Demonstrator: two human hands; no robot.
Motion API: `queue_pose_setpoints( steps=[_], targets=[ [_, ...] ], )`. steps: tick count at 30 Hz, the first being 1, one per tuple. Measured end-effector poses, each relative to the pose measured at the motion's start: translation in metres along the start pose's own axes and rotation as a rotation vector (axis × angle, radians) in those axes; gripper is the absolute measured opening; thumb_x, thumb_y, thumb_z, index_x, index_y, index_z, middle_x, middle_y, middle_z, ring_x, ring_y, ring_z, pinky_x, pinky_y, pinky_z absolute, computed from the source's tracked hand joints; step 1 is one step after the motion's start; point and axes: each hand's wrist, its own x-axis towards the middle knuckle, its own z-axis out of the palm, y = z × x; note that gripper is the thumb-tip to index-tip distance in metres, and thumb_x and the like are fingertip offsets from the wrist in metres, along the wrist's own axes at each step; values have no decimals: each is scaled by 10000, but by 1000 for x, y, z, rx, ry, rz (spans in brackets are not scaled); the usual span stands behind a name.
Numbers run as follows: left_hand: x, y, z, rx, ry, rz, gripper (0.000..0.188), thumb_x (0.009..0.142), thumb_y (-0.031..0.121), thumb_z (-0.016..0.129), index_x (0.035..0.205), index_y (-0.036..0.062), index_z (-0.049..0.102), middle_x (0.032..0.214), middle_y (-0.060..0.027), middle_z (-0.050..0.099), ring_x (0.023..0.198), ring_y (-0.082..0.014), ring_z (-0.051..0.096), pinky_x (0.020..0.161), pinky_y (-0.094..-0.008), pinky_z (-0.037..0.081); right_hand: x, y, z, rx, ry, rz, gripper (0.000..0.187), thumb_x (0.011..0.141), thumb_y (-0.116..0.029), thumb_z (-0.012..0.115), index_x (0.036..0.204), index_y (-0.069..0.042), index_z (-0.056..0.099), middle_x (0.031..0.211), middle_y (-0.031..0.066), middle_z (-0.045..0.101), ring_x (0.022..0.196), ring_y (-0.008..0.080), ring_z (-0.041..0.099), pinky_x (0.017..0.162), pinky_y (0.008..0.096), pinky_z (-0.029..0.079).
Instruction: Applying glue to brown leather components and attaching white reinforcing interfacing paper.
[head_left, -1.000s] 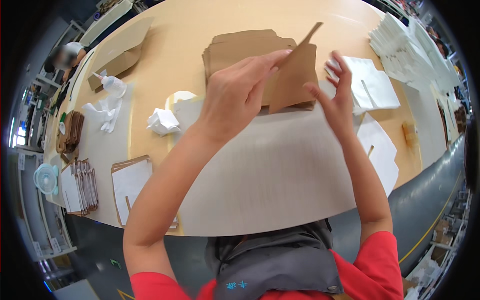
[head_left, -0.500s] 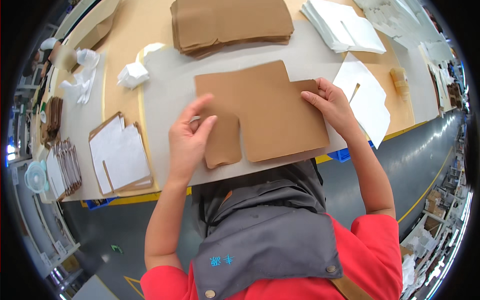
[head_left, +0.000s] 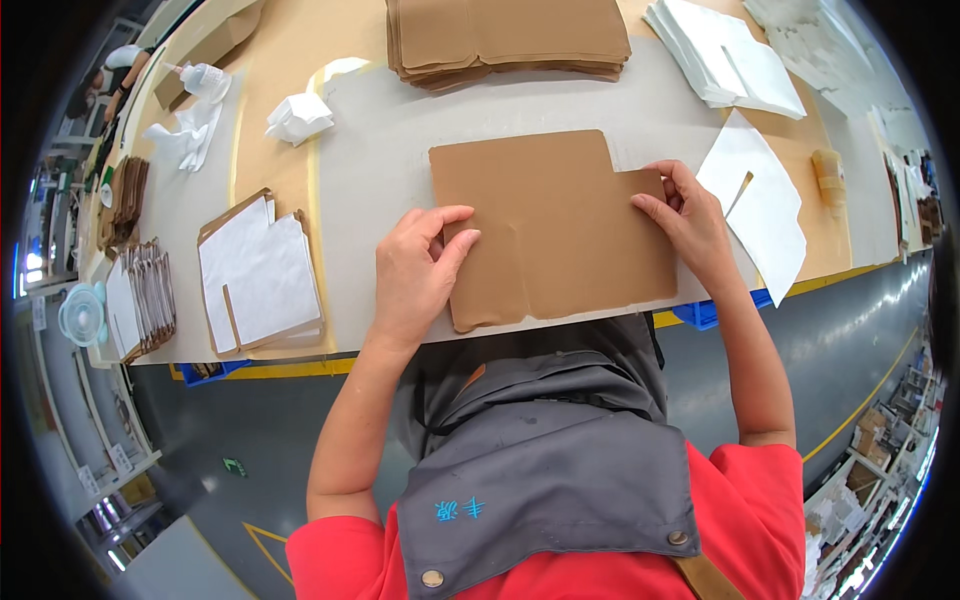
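Note:
In front of me a flat brown sheet [head_left: 565, 225], leather-like, lies at the near edge of the table. Its upper right corner is notched, and a slit runs up from its lower edge, the two sides lying close together. My left hand [head_left: 415, 265] pinches the left edge between thumb and fingers. On the right, my right hand [head_left: 692, 225] grips the edge below the notch, thumb on top and the other fingers partly hidden. A stack of similar brown sheets [head_left: 510, 35] stands just beyond.
To the left lie white-topped pieces [head_left: 258, 270], a crumpled white paper [head_left: 300, 118], a bottle [head_left: 205, 82] and a small fan [head_left: 82, 315]. At right are a white slit sheet [head_left: 760, 205], a white stack [head_left: 725, 60] and a yellowish roll-like object [head_left: 828, 178]. Blue bins [head_left: 700, 312] show under the table edge.
The sheet's left flap has come against the main part, closing the wide gap at the slit. My left hand has closed on the left edge; the right keeps its grip. The view has shifted.

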Motion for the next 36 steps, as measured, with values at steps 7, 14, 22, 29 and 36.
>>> queue_pose_setpoints(
  steps=[7,14,22,29,36],
  targets=[
    [6,4,-2,81,-12,-15,250,834,92,786,1081,61,754,870,-36,627,665,-121,525,635,-274,471,0,-10,-7,-67,-37,92,438,852,-146,788,1231,-41,595,781,47,579,705,174,567,690,314,500],
    [15,30,22,440,-33,399,539,854,173,755,1372,154,611,1425,-113,497,1296,-305,477,1038,-440,427,20,20,-76,-611,482,-314,621,805,-224,829,1339,-65,556,1301,137,571,1213,324,520,1017,435,426],
    [39,60,127,361,-465,752,674,978,535,502,1527,152,421,1615,-96,341,1516,-257,263,1245,-537,130,41,177,-272,-984,548,206,766,827,-430,803,1408,-33,500,1462,220,504,1358,351,487,1093,454,390],
    [39,57,109,306,-520,730,723,985,612,444,1575,207,341,1646,-115,272,1521,-281,248,1239,-572,91,56,249,-330,-353,328,417,671,883,-448,738,1372,-30,545,1169,82,669,981,197,651,850,308,508],
    [21,16,35,631,-404,451,836,919,702,481,1579,208,344,1663,-104,231,1541,-289,186,1217,-628,32,23,149,-324,517,550,209,596,959,-398,681,1449,-106,505,1363,101,605,1174,147,576,971,264,452]
  ],
)
